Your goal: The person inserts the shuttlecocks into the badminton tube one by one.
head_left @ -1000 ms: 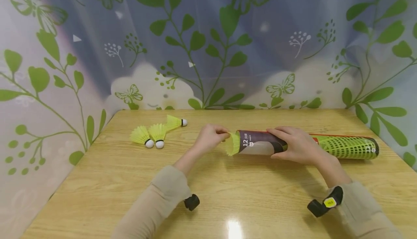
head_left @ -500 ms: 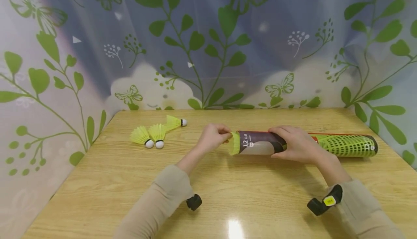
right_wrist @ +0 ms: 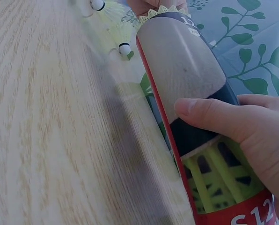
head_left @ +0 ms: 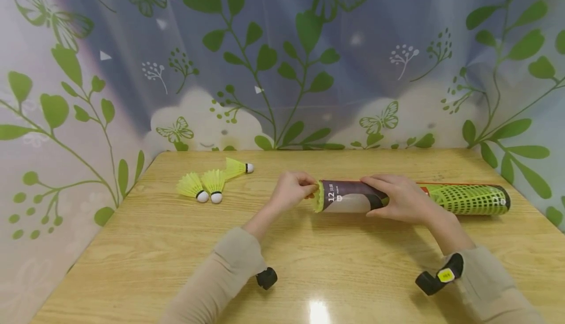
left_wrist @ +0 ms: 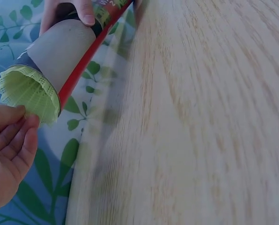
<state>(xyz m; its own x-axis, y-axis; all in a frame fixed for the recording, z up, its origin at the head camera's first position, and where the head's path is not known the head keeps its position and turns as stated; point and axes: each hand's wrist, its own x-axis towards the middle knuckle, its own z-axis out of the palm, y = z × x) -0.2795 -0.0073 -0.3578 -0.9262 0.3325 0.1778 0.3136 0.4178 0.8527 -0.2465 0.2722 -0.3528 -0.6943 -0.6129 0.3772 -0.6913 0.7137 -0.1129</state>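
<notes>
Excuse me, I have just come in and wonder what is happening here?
A person's right hand grips a long cylindrical tube printed in black, grey, green and red, lying sideways above a pale wooden table. The left hand pinches the skirt of a yellow mesh shuttlecock at the tube's open end; only its frilled edge sticks out. Three other yellow shuttlecocks with white rounded heads lie to the left.

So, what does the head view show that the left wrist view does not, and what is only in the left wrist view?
Only head: three loose shuttlecocks and both sleeves.

Only left wrist: a clear look into the hollow shuttlecock at the mouth of the tube.

Both: that shuttlecock's rim, the tube, left hand, right hand and wooden table.
</notes>
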